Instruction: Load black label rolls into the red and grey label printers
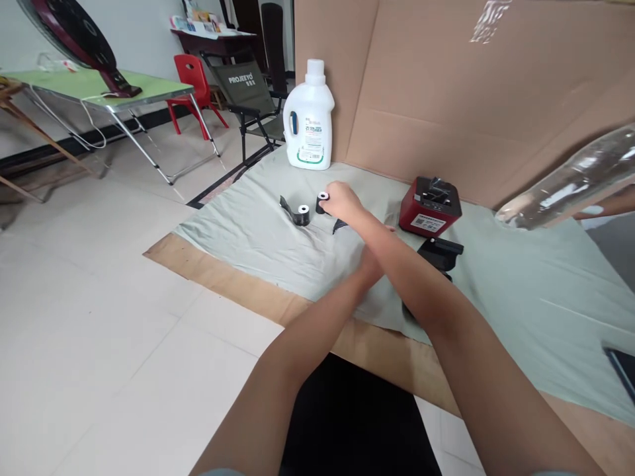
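Note:
My right hand point(343, 200) reaches across to the left over my other arm. Its fingers are closed on a small black roll with a white end point(321, 206), standing on the cloth. Left of it stands a second black roll point(303, 215), a loose strip of its black material trailing out. My left hand point(372, 260) is under my right forearm, near a red box-shaped device point(430, 206) with a white label and black parts on top. Most of its fingers are hidden. A dark pointed piece point(339, 225) lies below my right hand. Black parts point(440, 254) sit in front of the red device.
A pale green cloth point(516, 297) covers the table, over brown board point(238, 282). A white detergent bottle point(311, 122) stands at the back left, beside a cardboard wall point(476, 92). A clear plastic-wrapped object point(575, 175) juts in at right, and a dark flat object point(621, 370) lies at the right edge.

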The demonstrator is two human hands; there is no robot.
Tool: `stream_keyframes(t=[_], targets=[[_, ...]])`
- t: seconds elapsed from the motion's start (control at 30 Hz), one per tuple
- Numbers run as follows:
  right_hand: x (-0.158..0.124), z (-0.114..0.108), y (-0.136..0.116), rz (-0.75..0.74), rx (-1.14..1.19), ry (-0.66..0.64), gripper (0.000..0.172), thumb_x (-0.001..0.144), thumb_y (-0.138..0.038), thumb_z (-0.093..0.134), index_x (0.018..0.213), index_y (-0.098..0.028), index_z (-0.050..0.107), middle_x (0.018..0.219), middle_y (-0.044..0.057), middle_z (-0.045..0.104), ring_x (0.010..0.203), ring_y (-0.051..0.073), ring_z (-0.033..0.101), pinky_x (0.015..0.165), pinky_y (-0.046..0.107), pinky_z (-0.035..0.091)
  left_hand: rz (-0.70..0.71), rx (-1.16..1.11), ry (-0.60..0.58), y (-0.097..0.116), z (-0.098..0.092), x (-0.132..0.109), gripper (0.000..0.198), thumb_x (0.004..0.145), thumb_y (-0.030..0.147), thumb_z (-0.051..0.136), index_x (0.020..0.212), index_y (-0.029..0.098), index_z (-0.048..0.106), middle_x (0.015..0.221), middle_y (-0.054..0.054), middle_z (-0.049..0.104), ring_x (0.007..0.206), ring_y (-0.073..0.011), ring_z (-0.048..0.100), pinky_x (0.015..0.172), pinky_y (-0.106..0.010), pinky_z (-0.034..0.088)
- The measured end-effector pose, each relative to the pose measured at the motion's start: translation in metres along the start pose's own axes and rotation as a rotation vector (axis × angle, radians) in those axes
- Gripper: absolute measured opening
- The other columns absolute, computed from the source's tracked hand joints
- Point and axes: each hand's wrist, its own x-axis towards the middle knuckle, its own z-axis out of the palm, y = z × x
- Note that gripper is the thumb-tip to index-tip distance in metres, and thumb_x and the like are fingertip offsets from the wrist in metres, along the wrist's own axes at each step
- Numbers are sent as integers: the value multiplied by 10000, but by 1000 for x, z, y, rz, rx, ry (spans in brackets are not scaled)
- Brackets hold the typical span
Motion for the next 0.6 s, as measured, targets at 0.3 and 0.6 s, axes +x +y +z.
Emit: stream_keyframes(t=[0.3, 0.6], targets=[[13, 17, -11, 26, -144, -204, 402, 776, -166, 814, 1167, -122, 734, 1135, 218, 744, 977, 335, 743, 798, 399, 585, 43, -91, -149, -2, 12, -5, 365, 930, 286, 721, 1230, 261, 513, 1063, -56, 628, 937, -192, 602, 913, -363, 475], [2, 0, -40, -139, -119, -43, 349, 969, -279, 675, 1286, -146, 736, 1296, 202, 695, 1187, 370, 671, 965, 467, 526, -39, -126, -143, 26, -5, -11, 310, 959, 261, 693, 1232, 265, 545, 1029, -41, 675, 802, -166, 628, 789, -348, 489]])
